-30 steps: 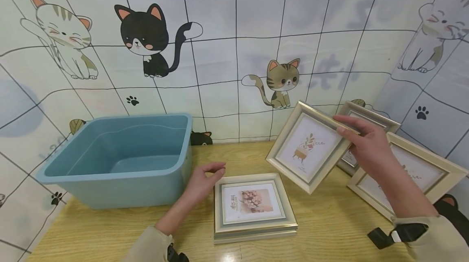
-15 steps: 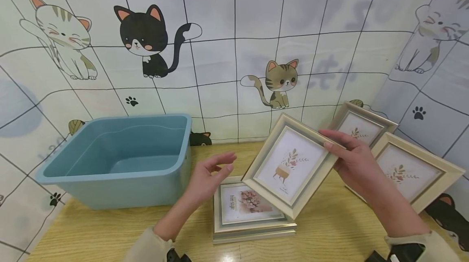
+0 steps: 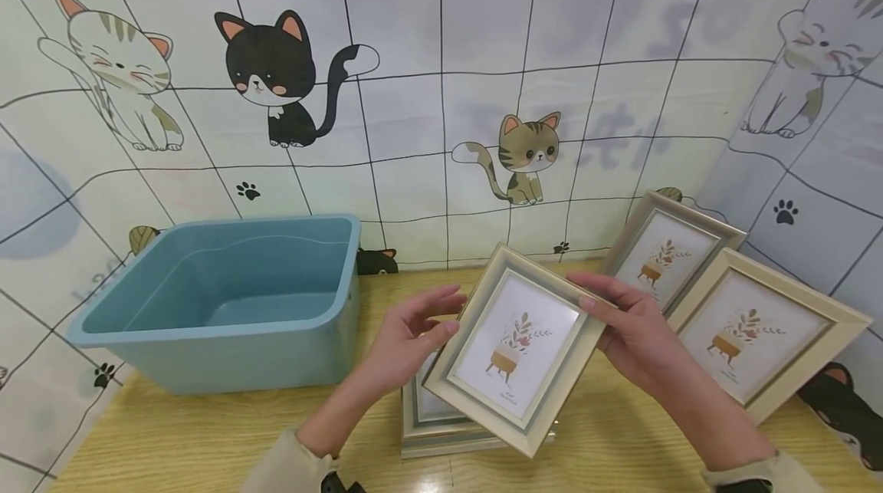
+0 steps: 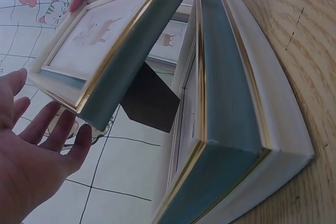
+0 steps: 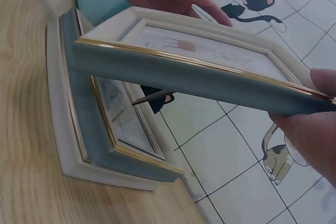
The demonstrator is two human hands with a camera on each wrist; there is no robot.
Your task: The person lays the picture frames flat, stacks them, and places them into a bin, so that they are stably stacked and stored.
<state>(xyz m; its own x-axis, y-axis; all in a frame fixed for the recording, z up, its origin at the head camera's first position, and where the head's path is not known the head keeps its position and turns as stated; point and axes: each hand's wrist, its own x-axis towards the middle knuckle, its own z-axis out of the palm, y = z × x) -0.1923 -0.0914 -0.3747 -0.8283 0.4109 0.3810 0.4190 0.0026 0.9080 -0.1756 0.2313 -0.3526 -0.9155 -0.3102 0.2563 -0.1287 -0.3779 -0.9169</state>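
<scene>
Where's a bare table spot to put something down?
In front of the tub, left of the left sleeve; a smaller patch lies between the stack and right arm. Crowded: over the stack, with the held frame, left hand and right hand; and at the back right, with two standing frames.

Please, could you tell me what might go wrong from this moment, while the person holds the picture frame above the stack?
The right hand pinches the held frame near one edge, so it could swing or slip; whether the left hand supports it is unclear.
The dark support leg juts from its back toward the stack and might scratch it.
The right forearm overlaps the nearer upright frame in the head view, so it might bump it.
</scene>
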